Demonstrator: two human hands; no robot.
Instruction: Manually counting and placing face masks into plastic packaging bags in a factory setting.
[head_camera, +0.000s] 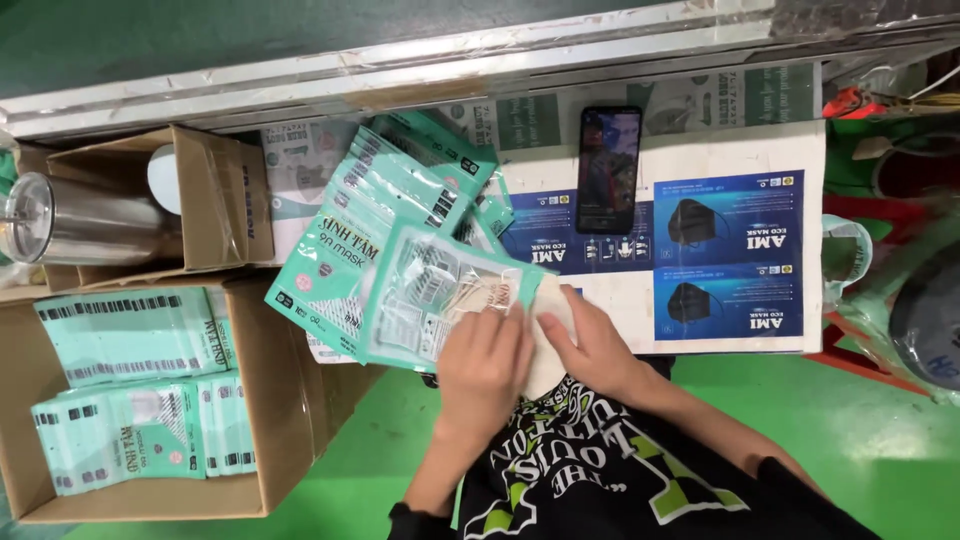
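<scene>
Mint-green and clear plastic pouch (430, 300): flat, rectangular, with a see-through window showing white folded contents and a green printed border; lies tilted at the near edge of the desk (740, 135), its open end turned toward the person.

Left hand (485, 365): palm down on the pouch's open end, fingers pressing the film flat; grip narrow, pinning the pouch rather than closed around it.

Right hand (590, 345): fingers curled about a pale cream mask (550, 350), grip closed on it; the mask sits at the mouth of the pouch, partly between the two hands, touching both.

Stack of pouches (390, 190): same mint-green kind, fanned out on the desk just behind and under the held pouch.

Cardboard box (275, 400): open, beside the desk to the person's left, holding rows of filled green pouches (135, 390) laid flat.

Smaller cardboard box (215, 195): behind the first, with a steel tumbler (75, 220) lying in it.

Phone (608, 170): dark, screen lit, lying flat on the desk beyond the hands, well apart from them.

Blue printed sheets (725, 260): flat card with pictures of a black mask, spread on the desk to the right of the phone.
</scene>
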